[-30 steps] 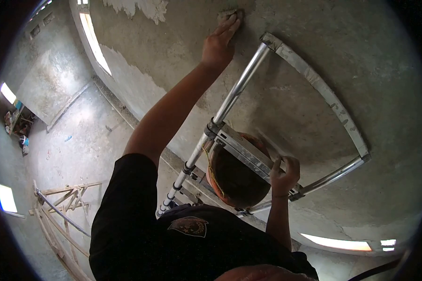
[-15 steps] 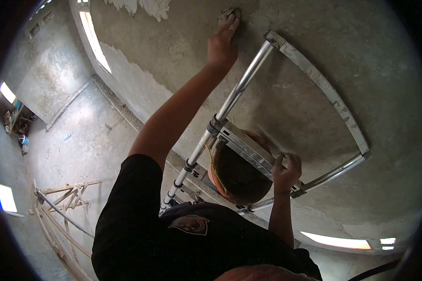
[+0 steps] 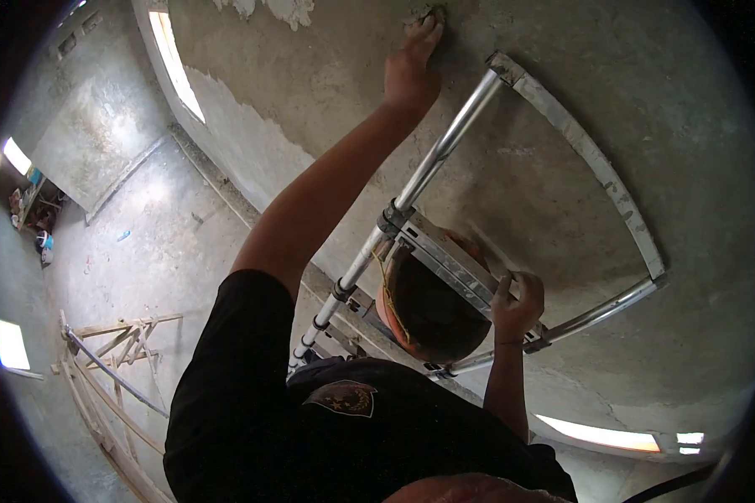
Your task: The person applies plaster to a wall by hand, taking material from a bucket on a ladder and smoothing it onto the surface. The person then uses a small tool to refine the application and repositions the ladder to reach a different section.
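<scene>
My left hand (image 3: 415,54) is raised at the top, its bent fingers pressing a small grey lump (image 3: 424,15) against the grey plastered wall (image 3: 579,210). My right hand (image 3: 517,307) is lower right, thumb and fingers closed on a flat step of the metal ladder (image 3: 457,117). A thin pale strip (image 3: 492,247) slants toward its fingertips; whether they touch it is unclear. Below and behind the step is an orange bucket (image 3: 383,310), dark inside, with a yellow cord (image 3: 389,306) at its side.
The ladder's padded, curved top bar (image 3: 596,159) lies along the wall. Wooden trestles (image 3: 117,356) stand on the concrete floor (image 3: 147,243) at lower left. Assorted items (image 3: 38,210) sit at the far left. Bright openings show in the walls, one a tall window (image 3: 176,63).
My left hand and the grey lump have shifted slightly right and up against the wall. The whole view has moved a little; my right hand keeps its place on the step.
</scene>
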Motion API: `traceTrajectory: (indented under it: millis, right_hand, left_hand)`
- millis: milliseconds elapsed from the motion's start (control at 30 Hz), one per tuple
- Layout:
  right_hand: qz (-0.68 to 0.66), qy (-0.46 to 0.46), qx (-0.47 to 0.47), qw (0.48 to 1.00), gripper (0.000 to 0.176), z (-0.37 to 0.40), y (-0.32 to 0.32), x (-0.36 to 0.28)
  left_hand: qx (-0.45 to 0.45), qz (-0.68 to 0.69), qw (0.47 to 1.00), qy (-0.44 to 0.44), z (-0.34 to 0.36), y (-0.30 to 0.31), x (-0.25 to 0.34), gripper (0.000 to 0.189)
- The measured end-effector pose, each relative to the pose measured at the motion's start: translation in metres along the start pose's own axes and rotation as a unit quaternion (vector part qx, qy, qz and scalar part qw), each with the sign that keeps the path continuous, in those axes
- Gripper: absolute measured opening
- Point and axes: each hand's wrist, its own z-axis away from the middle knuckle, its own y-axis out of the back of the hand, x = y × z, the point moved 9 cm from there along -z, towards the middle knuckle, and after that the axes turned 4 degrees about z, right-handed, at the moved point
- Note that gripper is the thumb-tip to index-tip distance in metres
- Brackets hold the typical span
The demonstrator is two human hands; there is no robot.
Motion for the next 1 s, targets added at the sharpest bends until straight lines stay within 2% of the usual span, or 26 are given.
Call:
traceTrajectory:
  millis: [67,133,167,233,267,333,400,467,500,533,567,633,700,767,833,1000]
  right_hand:
    - [0.002,0.011,0.005,1.0,0.007,-0.003,0.005,-0.006]
    - [0.006,0.007,0.011,1.0,0.011,0.001,-0.002,0.004]
    - [0.01,0.003,0.013,1.0,0.016,0.006,-0.003,0.008]
    - [0.01,0.008,0.024,1.0,0.012,0.003,0.001,0.003]
    - [0.013,0.013,0.031,0.999,0.007,0.001,0.003,0.0]
    - [0.009,0.016,0.031,0.999,0.007,-0.001,0.004,-0.004]
    - [0.006,0.02,0.025,0.999,0.008,0.001,0.003,-0.002]
    - [0.002,0.01,0.001,1.0,0.018,0.005,-0.003,0.007]
    - [0.003,0.01,-0.001,1.0,0.018,0.005,-0.003,0.008]
    - [0.004,0.007,-0.002,1.0,0.019,0.005,-0.004,0.008]
    - [0.005,0.005,-0.004,1.0,0.019,0.005,-0.004,0.008]
    - [0.004,0.001,-0.009,1.0,0.019,0.004,-0.002,0.007]
    - [0.002,-0.01,-0.008,1.0,0.02,0.002,-0.002,0.005]
    - [0.008,-0.005,0.025,1.0,0.007,0.0,0.004,0.0]
    - [0.002,-0.001,0.025,1.0,0.007,-0.001,0.003,-0.001]
    - [-0.004,0.005,0.018,1.0,0.006,-0.003,0.004,-0.004]
  left_hand:
    - [-0.028,-0.02,0.999,-0.011,0.013,-0.008,0.001,0.062]
    - [-0.137,-0.027,0.99,0.021,0.033,-0.011,-0.006,0.064]
    - [-0.138,-0.028,0.99,0.02,0.047,-0.006,-0.016,0.064]
    - [-0.168,-0.028,0.985,0.012,0.061,-0.003,-0.028,0.064]
    - [-0.166,-0.028,0.986,0.009,0.056,-0.003,-0.029,0.064]
    - [-0.058,-0.041,0.997,-0.017,0.033,0.017,-0.022,0.065]
    - [-0.035,-0.013,0.999,-0.026,-0.012,0.021,0.015,0.064]
    - [-0.012,0.015,0.999,-0.033,-0.026,0.006,0.023,0.063]
    - [-0.084,-0.118,0.987,-0.062,-0.028,-0.022,0.017,0.06]
    - [-0.155,-0.249,0.952,-0.09,-0.025,-0.042,0.014,0.062]
    - [-0.157,-0.25,0.951,-0.089,-0.017,-0.041,0.011,0.062]
    - [-0.091,-0.039,0.991,-0.088,0.003,-0.016,0.016,0.063]
    - [-0.126,-0.054,0.987,-0.078,0.039,-0.016,-0.003,0.063]
    - [-0.161,-0.068,0.983,-0.064,0.055,-0.012,-0.007,0.064]
    - [-0.202,-0.042,0.978,-0.033,0.06,-0.011,-0.012,0.072]
    - [-0.211,-0.048,0.975,-0.046,0.057,-0.012,-0.014,0.065]
